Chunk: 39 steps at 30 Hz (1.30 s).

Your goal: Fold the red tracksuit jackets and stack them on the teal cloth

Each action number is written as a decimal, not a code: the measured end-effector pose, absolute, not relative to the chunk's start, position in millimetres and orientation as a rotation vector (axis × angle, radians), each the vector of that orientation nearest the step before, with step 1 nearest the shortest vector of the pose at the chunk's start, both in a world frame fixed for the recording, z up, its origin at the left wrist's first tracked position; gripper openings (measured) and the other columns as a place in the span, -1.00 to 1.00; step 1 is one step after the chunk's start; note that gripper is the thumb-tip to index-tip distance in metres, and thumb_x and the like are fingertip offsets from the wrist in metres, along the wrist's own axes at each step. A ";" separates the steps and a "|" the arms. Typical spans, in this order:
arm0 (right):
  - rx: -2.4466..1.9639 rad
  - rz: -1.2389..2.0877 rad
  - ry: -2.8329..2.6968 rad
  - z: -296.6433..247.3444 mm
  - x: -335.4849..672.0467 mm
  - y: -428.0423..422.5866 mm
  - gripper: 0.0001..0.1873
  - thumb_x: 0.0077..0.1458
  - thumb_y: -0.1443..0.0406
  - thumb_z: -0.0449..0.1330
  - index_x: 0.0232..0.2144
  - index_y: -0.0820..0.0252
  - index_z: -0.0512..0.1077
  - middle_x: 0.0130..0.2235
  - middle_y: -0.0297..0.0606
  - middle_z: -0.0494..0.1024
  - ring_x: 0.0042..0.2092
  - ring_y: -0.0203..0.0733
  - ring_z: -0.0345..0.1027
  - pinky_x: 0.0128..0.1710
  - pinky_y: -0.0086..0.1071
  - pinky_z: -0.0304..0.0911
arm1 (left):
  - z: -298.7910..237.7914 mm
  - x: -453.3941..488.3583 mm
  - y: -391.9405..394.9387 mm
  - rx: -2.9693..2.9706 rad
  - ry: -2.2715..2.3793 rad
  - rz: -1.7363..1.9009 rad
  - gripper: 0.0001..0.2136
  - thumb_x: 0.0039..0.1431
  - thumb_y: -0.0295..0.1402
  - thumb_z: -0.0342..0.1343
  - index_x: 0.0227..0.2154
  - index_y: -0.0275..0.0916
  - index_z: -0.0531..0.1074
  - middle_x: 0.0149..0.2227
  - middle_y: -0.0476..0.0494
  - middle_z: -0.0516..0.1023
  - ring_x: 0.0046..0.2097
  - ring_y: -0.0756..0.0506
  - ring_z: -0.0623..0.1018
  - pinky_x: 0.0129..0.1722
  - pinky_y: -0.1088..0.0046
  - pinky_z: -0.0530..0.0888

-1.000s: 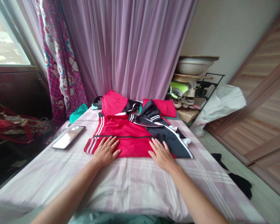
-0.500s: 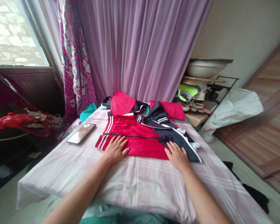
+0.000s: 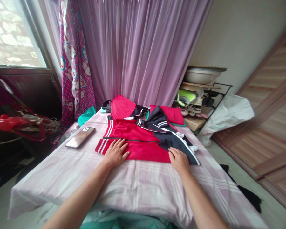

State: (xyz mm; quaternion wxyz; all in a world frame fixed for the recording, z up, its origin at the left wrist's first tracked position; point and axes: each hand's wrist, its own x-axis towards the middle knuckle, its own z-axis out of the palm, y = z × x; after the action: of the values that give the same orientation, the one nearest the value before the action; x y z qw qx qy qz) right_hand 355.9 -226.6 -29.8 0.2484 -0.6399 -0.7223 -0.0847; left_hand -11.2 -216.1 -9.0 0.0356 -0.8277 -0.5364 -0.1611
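Note:
A red and navy zip jacket [image 3: 140,151] with white stripes lies spread on the table, its striped hem to the left and its dark shoulder and sleeve to the right. My left hand [image 3: 115,152] rests flat on the jacket's red lower part near the hem, fingers stretched out. At the jacket's near edge, where red meets navy, my right hand [image 3: 180,160] has its fingers bent and drawn together on the cloth. The fingertips are partly hidden.
Behind the jacket lie a rumpled red and dark garment [image 3: 122,106] and a folded red garment [image 3: 169,114]. A phone [image 3: 80,137] sits on the table's left side. A shoe rack [image 3: 195,105] and a white sack [image 3: 228,113] stand to the right. A purple curtain [image 3: 133,51] hangs behind.
My right hand's fingers have gone from spread flat to bent together on the jacket's edge. The left hand stays on the jacket. The view has shifted slightly.

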 end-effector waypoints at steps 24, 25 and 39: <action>-1.882 -0.146 -1.902 -29.2 380.0 -226.7 -0.68 0.20 0.32 0.03 -0.23 0.13 0.59 -0.01 -0.17 0.62 0.01 -0.07 0.47 0.04 -0.24 0.31 | 2.7 -8.6 -219.7 -2.774 -1.274 -0.655 -0.66 0.39 -0.22 -0.13 -0.11 -0.19 0.55 -0.10 -0.21 0.64 -0.09 -0.16 0.59 -0.04 0.25 0.50; -1.906 -0.150 -1.917 -24.6 375.4 -227.1 -0.68 0.20 0.33 0.02 -0.22 0.13 0.59 -0.01 -0.17 0.62 0.00 -0.07 0.47 0.02 -0.25 0.31 | 2.6 -8.6 -219.5 -2.774 -1.275 -0.658 -0.66 0.39 -0.23 -0.12 -0.11 -0.19 0.55 -0.10 -0.21 0.64 -0.09 -0.16 0.59 -0.04 0.25 0.50; -1.952 -0.043 -2.164 21.5 245.3 -196.8 -0.67 0.34 0.19 -0.01 -0.23 0.12 0.54 -0.27 -0.20 0.68 -0.28 -0.17 0.53 -0.38 -0.38 0.07 | 5.5 -7.8 -223.8 -2.759 -1.292 -0.626 -0.72 0.37 -0.28 -0.06 -0.13 -0.24 0.53 -0.11 -0.21 0.63 -0.09 -0.17 0.59 -0.05 0.24 0.51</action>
State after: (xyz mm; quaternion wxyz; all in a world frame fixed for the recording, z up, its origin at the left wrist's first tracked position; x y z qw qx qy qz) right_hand 245.3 -196.8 21.5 0.1135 -0.6655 -0.7376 -0.0146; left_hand -7.8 -223.8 5.5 0.0155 -0.8870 -0.4153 -0.2014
